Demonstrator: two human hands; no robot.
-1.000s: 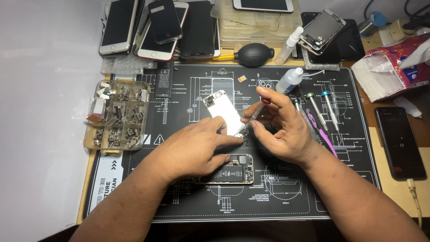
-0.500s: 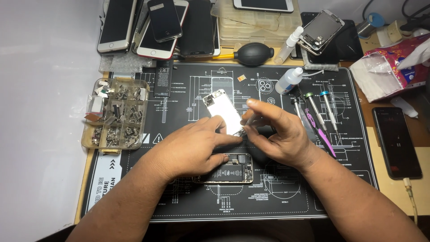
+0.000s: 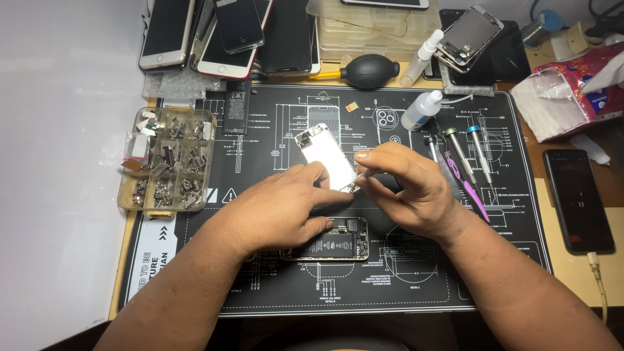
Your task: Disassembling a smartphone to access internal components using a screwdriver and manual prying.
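Silver phone panel (image 3: 327, 161) pinched between both hands (image 3: 286, 208), fingers curled.

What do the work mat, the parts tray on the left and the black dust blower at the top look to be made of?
Work mat: probably silicone or rubber, matte black with white printed diagrams, lying flat without glare.
Parts tray: clear, yellowed plastic; the small metal parts show through its compartment walls.
Dust blower: likely soft rubber, a matte black bulb with a yellow nozzle.
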